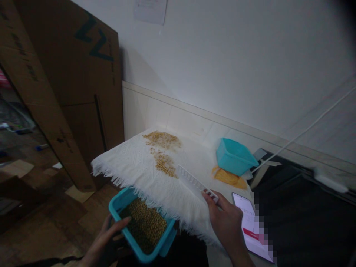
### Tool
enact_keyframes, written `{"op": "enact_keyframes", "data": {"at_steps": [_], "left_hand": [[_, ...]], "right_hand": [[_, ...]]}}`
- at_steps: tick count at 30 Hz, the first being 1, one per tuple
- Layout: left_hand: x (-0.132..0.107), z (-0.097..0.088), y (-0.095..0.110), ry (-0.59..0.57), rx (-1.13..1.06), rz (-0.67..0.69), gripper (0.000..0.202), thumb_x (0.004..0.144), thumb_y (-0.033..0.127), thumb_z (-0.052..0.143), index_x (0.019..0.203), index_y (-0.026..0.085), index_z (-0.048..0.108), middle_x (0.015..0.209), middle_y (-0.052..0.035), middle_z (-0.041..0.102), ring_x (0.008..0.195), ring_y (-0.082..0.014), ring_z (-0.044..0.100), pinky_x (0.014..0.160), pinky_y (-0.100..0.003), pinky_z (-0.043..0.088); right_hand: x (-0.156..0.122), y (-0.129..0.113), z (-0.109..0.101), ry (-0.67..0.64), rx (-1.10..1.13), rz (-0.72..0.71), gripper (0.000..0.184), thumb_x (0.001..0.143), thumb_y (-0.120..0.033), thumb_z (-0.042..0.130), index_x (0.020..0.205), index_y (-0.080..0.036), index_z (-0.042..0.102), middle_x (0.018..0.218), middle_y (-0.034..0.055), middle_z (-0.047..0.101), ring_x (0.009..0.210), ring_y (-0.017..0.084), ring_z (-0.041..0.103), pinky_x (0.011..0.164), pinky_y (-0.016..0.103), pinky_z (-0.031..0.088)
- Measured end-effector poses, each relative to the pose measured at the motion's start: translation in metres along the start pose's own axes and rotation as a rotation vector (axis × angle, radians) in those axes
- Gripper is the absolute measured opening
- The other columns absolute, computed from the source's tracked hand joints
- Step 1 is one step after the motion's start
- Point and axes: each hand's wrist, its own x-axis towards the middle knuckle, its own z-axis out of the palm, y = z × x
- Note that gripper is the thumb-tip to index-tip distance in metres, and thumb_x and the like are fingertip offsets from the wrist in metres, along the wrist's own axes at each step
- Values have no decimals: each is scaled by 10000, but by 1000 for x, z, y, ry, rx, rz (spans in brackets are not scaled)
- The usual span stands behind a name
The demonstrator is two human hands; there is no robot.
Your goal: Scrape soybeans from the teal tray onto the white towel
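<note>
My left hand grips the near left side of a turquoise plastic bin, its thumb over the rim. Yellow soybeans fill much of the bin, with small dark green beans along the left and near side. The bin sits below the table edge, partly under the cloth fringe. My right hand is closed on the end of a white slotted plastic strip, held on edge at the cloth. Just left of the strip's far end lie loose soybeans. A larger spread of soybeans lies farther back.
A white fringed cloth covers the table. Back right, a second turquoise bin stands by a folded yellow cloth. A lit phone lies right of my right hand. A tall cardboard box stands left; a wall closes the back.
</note>
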Motion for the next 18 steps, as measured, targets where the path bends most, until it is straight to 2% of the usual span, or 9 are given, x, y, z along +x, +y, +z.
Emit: {"op": "enact_keyframes", "data": {"at_steps": [3, 8, 13, 18], "left_hand": [[0, -1, 0, -15, -9, -11, 1071, 711, 441, 982, 1622, 371, 424, 960, -67, 842, 873, -364, 850, 825, -531, 698], [-2, 0, 2, -6, 14, -8, 1017, 756, 414, 962, 1620, 371, 428, 989, -75, 844, 878, -347, 850, 857, -529, 695], [-2, 1, 2, 4, -23, -24, 1096, 716, 402, 991, 1648, 352, 416, 1018, -107, 852, 868, -369, 851, 868, -557, 687], [-6, 1, 3, -17, -17, -7, 991, 741, 415, 970, 1594, 315, 475, 1078, -113, 848, 884, -358, 848, 853, -526, 698]], "right_hand": [[-1, -7, -2, -21, -2, 27, 587, 1091, -652, 538, 917, -221, 896, 791, 68, 875, 618, 250, 837, 577, 287, 610], [-3, -8, -7, -16, -14, 38, 649, 1081, -719, 509, 902, -231, 898, 805, 75, 879, 646, 257, 849, 594, 283, 631], [-11, 1, -11, -21, -3, 31, 618, 1082, -698, 538, 910, -227, 899, 844, 86, 886, 698, 252, 861, 653, 273, 647], [-20, 4, -10, -67, 42, 66, 577, 1082, -677, 566, 935, -233, 903, 867, 76, 890, 695, 237, 855, 623, 257, 630]]}}
